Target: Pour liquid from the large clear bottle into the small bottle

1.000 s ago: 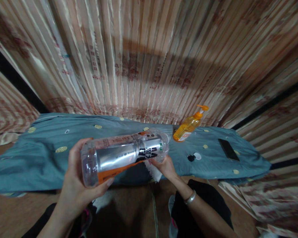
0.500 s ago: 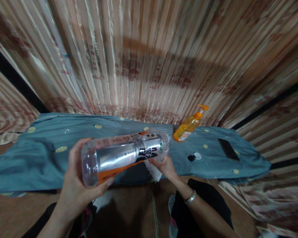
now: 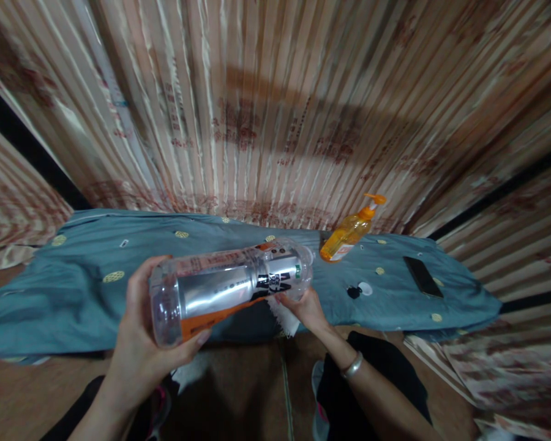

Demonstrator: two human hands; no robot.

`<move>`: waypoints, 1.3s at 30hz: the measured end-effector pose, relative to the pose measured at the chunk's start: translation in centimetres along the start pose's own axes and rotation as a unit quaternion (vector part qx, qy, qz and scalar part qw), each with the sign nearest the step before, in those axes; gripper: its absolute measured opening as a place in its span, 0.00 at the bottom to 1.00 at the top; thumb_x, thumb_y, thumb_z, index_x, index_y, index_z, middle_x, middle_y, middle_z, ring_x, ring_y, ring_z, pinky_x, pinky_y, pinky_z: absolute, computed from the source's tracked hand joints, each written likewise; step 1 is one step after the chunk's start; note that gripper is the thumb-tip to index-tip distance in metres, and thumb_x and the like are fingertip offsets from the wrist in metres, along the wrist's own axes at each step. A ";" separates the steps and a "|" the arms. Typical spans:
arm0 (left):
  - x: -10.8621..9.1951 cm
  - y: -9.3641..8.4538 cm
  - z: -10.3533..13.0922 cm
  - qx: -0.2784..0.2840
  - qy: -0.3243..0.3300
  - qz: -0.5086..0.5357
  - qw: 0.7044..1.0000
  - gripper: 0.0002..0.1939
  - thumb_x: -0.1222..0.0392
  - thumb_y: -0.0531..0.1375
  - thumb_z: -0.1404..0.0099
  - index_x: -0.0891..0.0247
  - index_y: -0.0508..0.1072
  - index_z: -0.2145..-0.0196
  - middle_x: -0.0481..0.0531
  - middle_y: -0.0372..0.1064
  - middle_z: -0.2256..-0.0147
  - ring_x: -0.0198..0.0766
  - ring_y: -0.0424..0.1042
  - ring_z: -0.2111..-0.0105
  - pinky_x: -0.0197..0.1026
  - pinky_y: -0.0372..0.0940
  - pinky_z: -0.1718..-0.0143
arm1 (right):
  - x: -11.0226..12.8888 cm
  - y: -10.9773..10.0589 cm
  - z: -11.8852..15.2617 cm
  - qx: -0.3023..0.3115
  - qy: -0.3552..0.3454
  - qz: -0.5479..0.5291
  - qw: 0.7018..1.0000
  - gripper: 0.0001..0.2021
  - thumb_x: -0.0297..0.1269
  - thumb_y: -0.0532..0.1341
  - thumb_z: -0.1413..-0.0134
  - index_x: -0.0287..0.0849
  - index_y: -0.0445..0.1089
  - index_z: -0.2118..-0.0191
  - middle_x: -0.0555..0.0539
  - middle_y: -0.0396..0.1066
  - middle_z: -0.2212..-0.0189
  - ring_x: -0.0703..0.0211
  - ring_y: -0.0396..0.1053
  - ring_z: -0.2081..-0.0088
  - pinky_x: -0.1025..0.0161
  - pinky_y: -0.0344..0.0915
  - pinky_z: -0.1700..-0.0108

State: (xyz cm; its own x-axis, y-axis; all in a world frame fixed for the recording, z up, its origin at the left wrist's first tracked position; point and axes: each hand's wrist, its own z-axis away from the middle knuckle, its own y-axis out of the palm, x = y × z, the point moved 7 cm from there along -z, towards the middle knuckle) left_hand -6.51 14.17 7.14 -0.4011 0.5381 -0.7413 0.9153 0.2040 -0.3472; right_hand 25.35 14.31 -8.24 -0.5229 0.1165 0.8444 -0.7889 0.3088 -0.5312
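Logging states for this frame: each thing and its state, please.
Clear bottle: held sideways, no liquid visible
Left hand: closed around its base end
White cloth: lower end hanging, rest hidden
Right hand: gripping cloth near bottle's neck end
Pump bottle: upright, orange liquid inside
Phone: flat, dark face up
Curtain: hanging in folds
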 end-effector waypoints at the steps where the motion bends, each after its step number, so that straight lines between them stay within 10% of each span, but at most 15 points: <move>1: 0.0 0.0 0.0 -0.001 -0.002 0.001 1.000 0.46 0.44 0.69 0.51 0.43 0.60 0.36 0.55 0.67 0.44 0.61 0.73 0.47 0.63 0.75 0.50 | 0.0 0.0 0.0 0.000 0.003 0.003 1.000 0.17 0.51 0.69 0.54 0.44 0.76 0.64 0.42 0.82 0.64 0.46 0.79 0.62 0.53 0.74 0.58; 39: -0.2 0.1 -0.1 0.003 0.014 -0.016 1.000 0.46 0.42 0.69 0.51 0.42 0.59 0.35 0.56 0.66 0.43 0.65 0.71 0.45 0.70 0.71 0.47 | -0.1 0.1 0.0 0.004 0.000 -0.003 1.000 0.20 0.52 0.68 0.54 0.41 0.76 0.61 0.40 0.82 0.62 0.45 0.79 0.61 0.52 0.74 0.57</move>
State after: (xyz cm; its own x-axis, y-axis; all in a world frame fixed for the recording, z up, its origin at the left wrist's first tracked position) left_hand -6.36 14.19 7.33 -0.4295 0.5546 -0.7127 0.9015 0.2174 -0.3742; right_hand 25.34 14.34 -8.35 -0.5175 0.1140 0.8480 -0.7951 0.3023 -0.5258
